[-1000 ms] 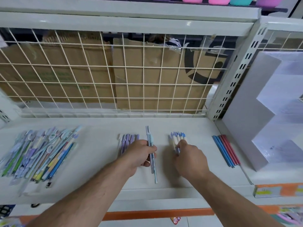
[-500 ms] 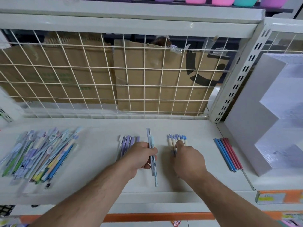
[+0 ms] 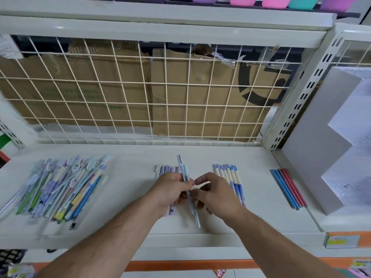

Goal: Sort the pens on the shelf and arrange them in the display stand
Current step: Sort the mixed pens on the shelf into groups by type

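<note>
Bare shelf strip between mixed pen pile and purple pens; another between white-blue pens and blue-red pens. Back closed by wire grid. Right walled by display stand. Overhead, upper shelf. Front edge open.

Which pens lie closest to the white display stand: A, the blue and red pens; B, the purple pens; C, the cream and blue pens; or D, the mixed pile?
A: the blue and red pens lie right beside the base of the display stand.
</note>
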Demonstrator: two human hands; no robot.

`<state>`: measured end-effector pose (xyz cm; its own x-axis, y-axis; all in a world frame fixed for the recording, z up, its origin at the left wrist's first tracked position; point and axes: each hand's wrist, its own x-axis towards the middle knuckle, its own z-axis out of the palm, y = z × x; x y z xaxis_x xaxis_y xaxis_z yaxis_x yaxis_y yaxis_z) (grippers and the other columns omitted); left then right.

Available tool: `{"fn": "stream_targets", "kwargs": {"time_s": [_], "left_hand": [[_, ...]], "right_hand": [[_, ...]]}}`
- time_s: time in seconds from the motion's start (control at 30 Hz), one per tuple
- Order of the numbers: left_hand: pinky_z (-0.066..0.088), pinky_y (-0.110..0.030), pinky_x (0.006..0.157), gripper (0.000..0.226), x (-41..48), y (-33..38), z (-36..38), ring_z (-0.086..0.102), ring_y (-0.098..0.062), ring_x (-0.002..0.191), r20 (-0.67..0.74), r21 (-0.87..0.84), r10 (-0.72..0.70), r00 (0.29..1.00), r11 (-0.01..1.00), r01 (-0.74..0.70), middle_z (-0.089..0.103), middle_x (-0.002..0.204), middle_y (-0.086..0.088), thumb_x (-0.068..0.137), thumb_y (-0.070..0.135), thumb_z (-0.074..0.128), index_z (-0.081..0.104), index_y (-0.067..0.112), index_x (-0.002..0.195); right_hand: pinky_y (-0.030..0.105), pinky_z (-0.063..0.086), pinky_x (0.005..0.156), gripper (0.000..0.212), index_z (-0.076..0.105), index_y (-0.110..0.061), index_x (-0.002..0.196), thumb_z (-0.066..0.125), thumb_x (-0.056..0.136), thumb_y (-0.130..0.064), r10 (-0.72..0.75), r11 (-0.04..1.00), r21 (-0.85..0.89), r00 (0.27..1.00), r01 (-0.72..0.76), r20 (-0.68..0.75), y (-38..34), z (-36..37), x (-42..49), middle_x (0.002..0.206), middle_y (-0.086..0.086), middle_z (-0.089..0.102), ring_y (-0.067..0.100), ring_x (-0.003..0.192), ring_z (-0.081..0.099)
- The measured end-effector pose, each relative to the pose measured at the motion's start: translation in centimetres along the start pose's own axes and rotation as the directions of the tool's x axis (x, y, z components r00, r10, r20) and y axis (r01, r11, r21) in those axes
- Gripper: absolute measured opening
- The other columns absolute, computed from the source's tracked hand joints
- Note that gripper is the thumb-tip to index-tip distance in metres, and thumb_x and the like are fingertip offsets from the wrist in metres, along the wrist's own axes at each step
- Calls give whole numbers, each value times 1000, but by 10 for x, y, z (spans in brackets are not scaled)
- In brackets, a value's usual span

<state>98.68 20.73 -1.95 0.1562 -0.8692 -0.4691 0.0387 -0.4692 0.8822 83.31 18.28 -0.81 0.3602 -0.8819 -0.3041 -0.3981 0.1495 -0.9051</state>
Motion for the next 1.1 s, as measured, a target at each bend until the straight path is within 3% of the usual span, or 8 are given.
{"fn": "stream_targets", "kwargs": {"time_s": [0.17,0.3,0.33,0.43,0.57,0.67,0.93,1.1], "left_hand": [[56,-52,70,14,-7,-4,-26,64,-38,68,-25,14,37,999,999,-36,64,76,-19,92,7,64,66,-5,99],[55,-31,53,13,-10,-5,-49,68,-28,62,-73,88,82,994,993,-76,68,76,-16,91,4,64,66,-6,98],[55,-32,53,12,-11,-6,-55,68,-27,61,-92,126,97,991,988,-85,70,75,-17,89,7,67,67,-3,95],[58,-46,68,19,-9,-12,-76,68,-28,68,-186,337,150,971,938,-81,71,79,-18,75,21,68,69,6,87],[51,-30,67,7,-9,-17,-94,65,-16,74,-230,612,217,949,790,-33,68,76,3,80,26,70,66,21,83],[51,-32,75,17,-5,-17,-97,64,-19,86,-204,722,245,948,692,-24,66,89,2,83,29,70,65,16,93],[55,-34,79,20,9,-16,-98,66,-25,93,-128,779,302,945,621,-93,72,96,-5,86,21,61,70,12,102],[55,-35,73,19,17,-23,-107,65,-24,84,-137,789,319,938,608,-91,71,87,-3,84,15,52,71,12,88]], "right_hand": [[25,42,45,29,57,-22,109,69,87,-7,-34,999,-23,998,35,57,-9,25,2,81,17,73,15,56,65],[20,41,42,28,57,-20,109,68,87,-6,-61,994,-84,997,64,42,-17,48,7,74,12,70,14,53,63],[20,41,42,27,57,-19,108,67,87,-5,-61,993,-98,998,64,30,-19,53,9,72,9,69,13,52,62],[22,44,42,26,57,-20,104,64,85,-3,-57,990,-130,998,54,-18,-23,67,16,70,6,69,15,50,62],[28,52,54,24,59,-20,100,62,84,-4,-78,982,-177,994,63,-75,-25,79,23,62,5,67,23,57,67],[26,51,57,23,60,-21,99,61,83,-5,-79,979,-196,992,60,-95,-25,83,26,69,12,71,14,53,61],[25,52,55,24,59,-24,98,61,81,-7,-62,975,-222,987,29,-145,-26,85,32,64,-1,67,12,49,58],[25,49,62,29,60,-24,105,58,80,-9,-87,941,-336,990,46,-108,-29,99,38,64,-4,63,13,63,61]]}}
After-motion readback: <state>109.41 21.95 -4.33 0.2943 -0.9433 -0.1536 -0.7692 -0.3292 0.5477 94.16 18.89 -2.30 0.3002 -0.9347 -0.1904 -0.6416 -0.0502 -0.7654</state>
